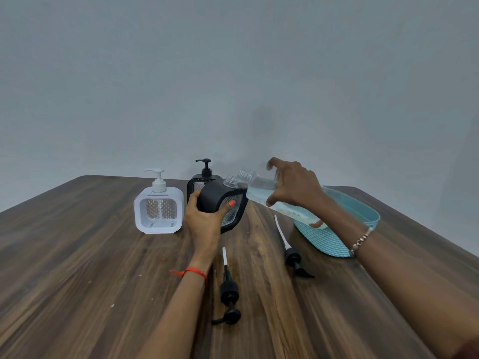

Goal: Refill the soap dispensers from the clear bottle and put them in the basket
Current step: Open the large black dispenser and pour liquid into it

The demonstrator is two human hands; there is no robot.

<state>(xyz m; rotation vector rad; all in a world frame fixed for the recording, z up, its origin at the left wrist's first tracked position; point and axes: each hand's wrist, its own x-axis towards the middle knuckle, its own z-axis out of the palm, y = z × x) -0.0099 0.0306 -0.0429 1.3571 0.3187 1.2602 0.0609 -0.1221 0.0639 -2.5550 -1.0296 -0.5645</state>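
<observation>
Head view: the left hand [204, 218] grips a black soap dispenser [216, 199] round its side, thumb curled across the textured clear front panel. It holds the dispenser tilted to the right above the table [77, 255]. The dispenser's pump is off and its clear threaded neck is open. How much liquid is inside cannot be made out.

The right hand [295, 187] is wrapped round the clear bottle [261, 189], fingers over the top and thumb underneath. The bottle is tipped leftward, its uncapped mouth just above and beside the dispenser's neck. Pale bluish liquid lies along the bottle's lower side. Whether any is running out cannot be told.

Dispensers number three:
- the black one in hand
- a second black dispenser [198, 182] upright behind it, pump fitted, mostly hidden
- a white dispenser [158, 213] upright to the left, pump fitted

Two loose black pump heads lie on the table with their white tubes pointing away. One pump head [228, 294] is beside the left forearm and the other pump head [293, 256] is under the right arm.

One teal woven basket [324, 240] stands at the right, just behind the right forearm, and no dispenser shows in the part of its inside that is visible.
</observation>
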